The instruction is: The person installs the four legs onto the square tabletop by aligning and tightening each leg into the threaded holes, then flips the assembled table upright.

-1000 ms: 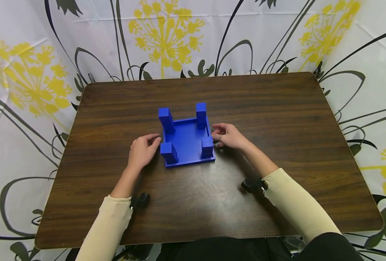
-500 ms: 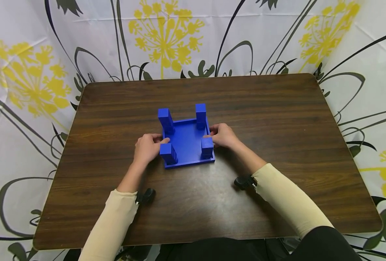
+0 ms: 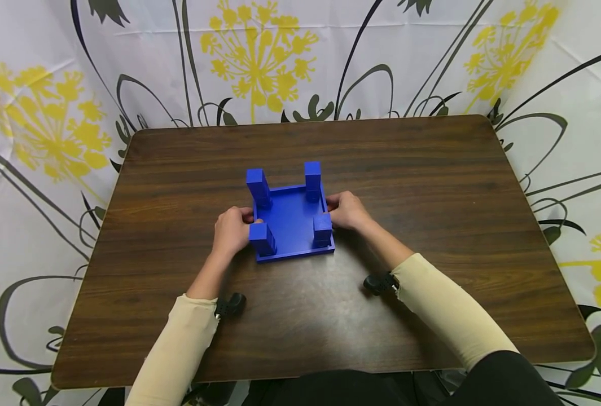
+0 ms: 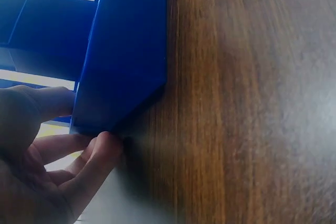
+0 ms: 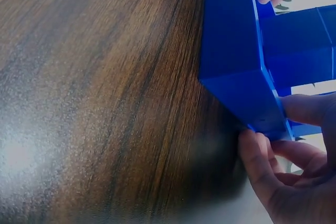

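A blue square tray [image 3: 291, 223] with a low rim sits near the middle of the table, and a tall square post [image 3: 258, 187] stands up from each corner, like a small table turned upside down. My left hand [image 3: 231, 230] pinches its left wall; in the left wrist view the thumb goes over the rim and the fingers press the outside [image 4: 107, 145]. On the opposite side my right hand [image 3: 350, 211] grips the right wall the same way, with the thumb [image 5: 304, 107] over the rim. Its other fingertips meet the wall's lower outside, low over the tabletop.
The dark wood table [image 3: 432, 186] has rounded corners and stretches out on all sides of the tray. Behind it hangs a white curtain [image 3: 153, 51] with yellow flowers and grey stems. A black wrist camera [image 3: 231, 304] sits under the left forearm, another [image 3: 378, 283] under the right.
Both hands have moved inward from beside the tray and taken hold of its side walls, the left travelling right and the right slightly left. The tray has hardly moved.
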A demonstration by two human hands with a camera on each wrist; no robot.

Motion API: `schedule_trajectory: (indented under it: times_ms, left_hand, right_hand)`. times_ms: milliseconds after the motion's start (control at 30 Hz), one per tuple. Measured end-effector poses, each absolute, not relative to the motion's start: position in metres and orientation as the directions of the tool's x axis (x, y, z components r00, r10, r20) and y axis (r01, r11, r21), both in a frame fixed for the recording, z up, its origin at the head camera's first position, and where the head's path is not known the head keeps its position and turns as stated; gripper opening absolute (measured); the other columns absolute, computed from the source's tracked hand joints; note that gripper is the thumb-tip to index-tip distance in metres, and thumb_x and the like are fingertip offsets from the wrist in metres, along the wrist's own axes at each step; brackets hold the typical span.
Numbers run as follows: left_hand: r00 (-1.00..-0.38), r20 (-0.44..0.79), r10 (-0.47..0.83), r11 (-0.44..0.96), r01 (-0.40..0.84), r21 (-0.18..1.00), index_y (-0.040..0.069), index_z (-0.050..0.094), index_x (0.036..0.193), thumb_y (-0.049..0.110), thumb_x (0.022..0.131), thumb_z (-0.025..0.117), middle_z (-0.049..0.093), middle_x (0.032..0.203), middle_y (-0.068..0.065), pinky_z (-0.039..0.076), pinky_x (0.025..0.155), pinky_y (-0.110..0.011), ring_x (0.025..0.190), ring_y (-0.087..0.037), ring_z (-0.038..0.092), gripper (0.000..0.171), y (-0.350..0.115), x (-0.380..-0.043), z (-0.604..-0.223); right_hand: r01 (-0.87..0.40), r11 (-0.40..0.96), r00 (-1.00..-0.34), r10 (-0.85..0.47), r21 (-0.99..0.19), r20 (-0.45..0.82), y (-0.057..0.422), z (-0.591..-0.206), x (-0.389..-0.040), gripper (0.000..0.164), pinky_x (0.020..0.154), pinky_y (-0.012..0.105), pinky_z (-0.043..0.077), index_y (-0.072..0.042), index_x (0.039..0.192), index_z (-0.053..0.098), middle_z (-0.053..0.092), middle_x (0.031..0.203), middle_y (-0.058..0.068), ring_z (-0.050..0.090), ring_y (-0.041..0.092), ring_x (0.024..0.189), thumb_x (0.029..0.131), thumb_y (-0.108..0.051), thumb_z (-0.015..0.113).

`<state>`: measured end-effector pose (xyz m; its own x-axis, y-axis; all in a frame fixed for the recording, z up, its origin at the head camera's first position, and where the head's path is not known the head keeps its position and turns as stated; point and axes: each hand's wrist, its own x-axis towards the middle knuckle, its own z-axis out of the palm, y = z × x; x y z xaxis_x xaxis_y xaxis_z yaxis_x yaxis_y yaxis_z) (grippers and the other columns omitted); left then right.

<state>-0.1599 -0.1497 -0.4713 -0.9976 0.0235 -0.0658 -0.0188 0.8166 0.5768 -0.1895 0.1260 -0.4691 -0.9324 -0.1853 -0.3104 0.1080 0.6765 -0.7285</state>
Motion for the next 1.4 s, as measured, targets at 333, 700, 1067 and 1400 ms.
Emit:
schedule_trajectory:
  times_ms: [333, 700, 1067, 1400]
  left_hand:
    - [-1.000, -0.017, -0.016, 0.787, -0.023, 0.617, 0.000, 0.074, 0.104, 0.019, 0.083, 0.066, 0.072, 0.087, -0.013, 0.047, 0.075, -0.048, 0.084, -0.032, 0.066, 0.030, -0.147, -0.157, -0.473]
    - [-0.994, 0.028, -0.102, 0.726, -0.055, 0.686, 0.001, 0.070, 0.118, 0.017, 0.085, 0.065, 0.072, 0.099, -0.015, 0.048, 0.078, -0.049, 0.081, -0.028, 0.070, 0.037, -0.140, -0.157, -0.467]
    - [-0.997, -0.036, -0.062, 0.650, -0.068, 0.757, 0.004, 0.055, 0.139, 0.015, 0.094, 0.061, 0.068, 0.112, -0.021, 0.049, 0.079, -0.045, 0.085, -0.031, 0.069, 0.047, -0.143, -0.159, -0.472]
    - [-0.996, -0.086, 0.019, 0.593, -0.058, 0.803, 0.002, 0.047, 0.145, 0.014, 0.101, 0.051, 0.062, 0.126, -0.024, 0.045, 0.095, -0.049, 0.108, -0.036, 0.063, 0.046, -0.142, -0.158, -0.465]
  right_hand:
    - [0.187, 0.578, -0.944, -0.118, -0.795, -0.307, 0.126, -0.473, -0.187, 0.045, 0.069, 0.023, 0.050, -0.006, 0.123, 0.069, 0.073, 0.100, 0.013, 0.064, 0.015, 0.081, 0.079, -0.012, 0.079]
    - [0.362, 0.149, -0.925, -0.068, -0.920, -0.375, 0.124, -0.477, -0.183, 0.056, 0.068, 0.032, 0.057, -0.002, 0.132, 0.062, 0.067, 0.116, 0.021, 0.067, 0.015, 0.084, 0.078, 0.003, 0.077]
    - [0.354, 0.024, -0.918, -0.179, -0.935, -0.352, 0.127, -0.481, -0.181, 0.045, 0.076, 0.039, 0.057, 0.001, 0.139, 0.052, 0.059, 0.132, 0.021, 0.066, 0.028, 0.101, 0.095, -0.004, 0.062]
    - [0.331, 0.030, -0.920, -0.211, -0.943, -0.329, 0.137, -0.484, -0.180, 0.044, 0.072, 0.040, 0.058, -0.001, 0.141, 0.051, 0.059, 0.131, 0.022, 0.066, 0.024, 0.096, 0.098, -0.009, 0.060]
